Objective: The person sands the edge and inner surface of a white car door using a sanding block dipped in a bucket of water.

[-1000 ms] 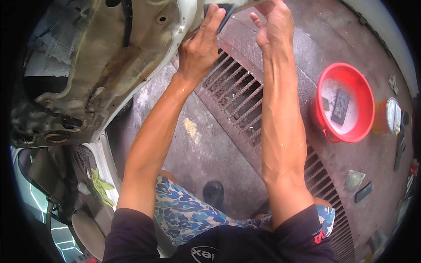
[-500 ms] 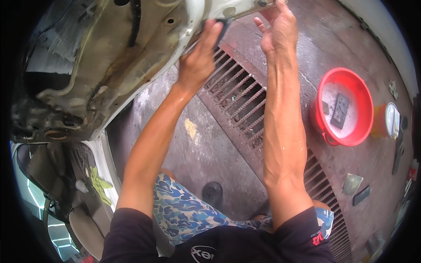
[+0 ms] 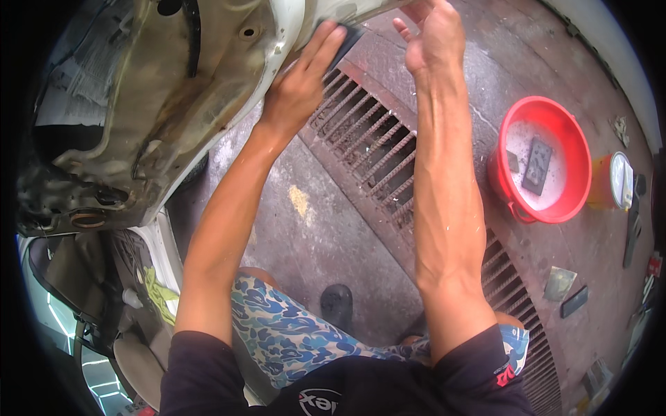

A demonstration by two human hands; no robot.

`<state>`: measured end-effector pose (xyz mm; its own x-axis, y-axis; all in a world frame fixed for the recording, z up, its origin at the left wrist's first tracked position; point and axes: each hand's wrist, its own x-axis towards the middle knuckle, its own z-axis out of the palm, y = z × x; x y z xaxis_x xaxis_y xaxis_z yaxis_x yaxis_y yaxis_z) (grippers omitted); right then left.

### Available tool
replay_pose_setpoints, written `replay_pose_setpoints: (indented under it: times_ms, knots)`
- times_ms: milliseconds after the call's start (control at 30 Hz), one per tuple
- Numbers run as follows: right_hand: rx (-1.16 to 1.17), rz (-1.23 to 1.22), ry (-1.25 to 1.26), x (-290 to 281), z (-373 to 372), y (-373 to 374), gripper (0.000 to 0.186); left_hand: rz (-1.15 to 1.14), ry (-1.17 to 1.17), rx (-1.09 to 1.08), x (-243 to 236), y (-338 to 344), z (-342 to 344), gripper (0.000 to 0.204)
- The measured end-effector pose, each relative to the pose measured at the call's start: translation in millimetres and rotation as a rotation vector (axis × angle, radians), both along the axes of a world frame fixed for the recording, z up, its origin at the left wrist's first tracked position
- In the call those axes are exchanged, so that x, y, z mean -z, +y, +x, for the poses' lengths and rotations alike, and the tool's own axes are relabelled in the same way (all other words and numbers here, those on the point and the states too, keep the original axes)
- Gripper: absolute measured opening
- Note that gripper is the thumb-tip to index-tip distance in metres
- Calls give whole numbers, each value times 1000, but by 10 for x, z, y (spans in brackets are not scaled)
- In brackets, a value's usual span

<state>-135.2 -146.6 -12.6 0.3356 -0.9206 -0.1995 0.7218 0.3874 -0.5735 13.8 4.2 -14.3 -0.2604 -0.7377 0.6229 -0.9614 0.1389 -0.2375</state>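
My left hand (image 3: 295, 87) presses a dark flat pad (image 3: 349, 41) against the lower edge of an off-white car door (image 3: 208, 90), its fingers laid over the pad. At the top of the view my right hand (image 3: 438, 38) reaches to the door's edge, palm turned up. Its fingers bend around that edge, with one finger sticking out to the left; some fingertips are hidden. The door's bare inner side shows brownish stains and several holes.
A red bucket (image 3: 583, 159) with foamy water and a dark block (image 3: 538, 166) stands at right. Beside it is a yellow can (image 3: 603, 187). A barred floor drain (image 3: 374, 145) runs diagonally. A greenish cloth (image 3: 159, 295) lies at the car's doorway.
My left hand and the pad have slid a little left along the door edge. My right hand has shifted slightly left. The door sits further left in view.
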Motion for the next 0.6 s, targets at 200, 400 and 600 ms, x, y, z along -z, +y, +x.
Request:
replay_pose_setpoints:
  times_ms: [200,400,600]
  knots:
    - [32,-23,-6,74,14,-29,33,-23,15,-38,59,-297,-301,74]
    - [-11,-63,-83,45,126,57,33,15,46,-19,29,38,32,81]
    - [31,-36,-26,-5,122,-15,32,-11,76,-16,-17,97,52,79]
